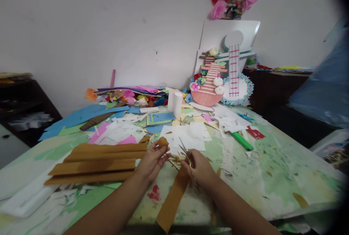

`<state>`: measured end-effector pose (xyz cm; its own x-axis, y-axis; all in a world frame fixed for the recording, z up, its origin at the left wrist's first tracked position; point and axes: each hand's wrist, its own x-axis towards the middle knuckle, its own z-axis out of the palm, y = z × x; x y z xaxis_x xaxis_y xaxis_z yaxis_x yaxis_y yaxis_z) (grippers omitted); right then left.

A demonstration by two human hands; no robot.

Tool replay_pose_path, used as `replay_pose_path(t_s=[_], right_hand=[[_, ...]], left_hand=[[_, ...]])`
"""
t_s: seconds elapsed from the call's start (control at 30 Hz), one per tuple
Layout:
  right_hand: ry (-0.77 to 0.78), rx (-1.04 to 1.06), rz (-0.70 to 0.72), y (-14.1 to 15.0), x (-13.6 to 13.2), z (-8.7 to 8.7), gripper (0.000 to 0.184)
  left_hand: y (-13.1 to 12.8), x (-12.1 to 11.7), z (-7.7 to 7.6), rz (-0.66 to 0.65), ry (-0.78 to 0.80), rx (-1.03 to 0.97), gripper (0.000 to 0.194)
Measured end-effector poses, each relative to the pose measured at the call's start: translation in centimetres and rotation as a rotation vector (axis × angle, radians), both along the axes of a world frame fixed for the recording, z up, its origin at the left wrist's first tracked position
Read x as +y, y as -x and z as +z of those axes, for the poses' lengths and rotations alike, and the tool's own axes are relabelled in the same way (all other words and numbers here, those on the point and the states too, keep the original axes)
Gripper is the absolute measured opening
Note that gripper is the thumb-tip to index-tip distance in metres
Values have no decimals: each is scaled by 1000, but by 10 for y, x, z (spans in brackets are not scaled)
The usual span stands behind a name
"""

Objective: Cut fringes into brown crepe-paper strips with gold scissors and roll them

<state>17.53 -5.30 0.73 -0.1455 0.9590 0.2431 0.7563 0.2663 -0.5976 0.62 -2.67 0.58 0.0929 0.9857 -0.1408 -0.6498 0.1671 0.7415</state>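
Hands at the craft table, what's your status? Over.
Left hand: holding small brown piece. Right hand: holding scissors, brown strip alongside. White sheets just beyond.

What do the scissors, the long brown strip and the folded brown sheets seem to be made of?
Scissors: probably metal, with slim grey blades and thin gold-toned handles.
Brown strip: likely paper, perhaps crepe; it looks thin and matte, with straight edges.
Folded brown sheets: seemingly similar paper, given the matching colour, dull finish and soft folds.

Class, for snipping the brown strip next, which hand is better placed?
Probably the right hand: it holds the scissors near the brown strip; the left hand holds a small rounded brown piece.
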Motion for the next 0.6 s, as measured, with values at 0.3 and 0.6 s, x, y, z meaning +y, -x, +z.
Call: replay_pose_path(t_s=[0.3, 0.6], right_hand=[[-133, -167, 26, 7, -1, -8, 26], [-140, -219, 78, 9, -2, -5, 29]], left_hand=[[-7, -8, -1, -99, -18, 84, 20], [-11, -16, 3, -208, -187, 360, 10]])
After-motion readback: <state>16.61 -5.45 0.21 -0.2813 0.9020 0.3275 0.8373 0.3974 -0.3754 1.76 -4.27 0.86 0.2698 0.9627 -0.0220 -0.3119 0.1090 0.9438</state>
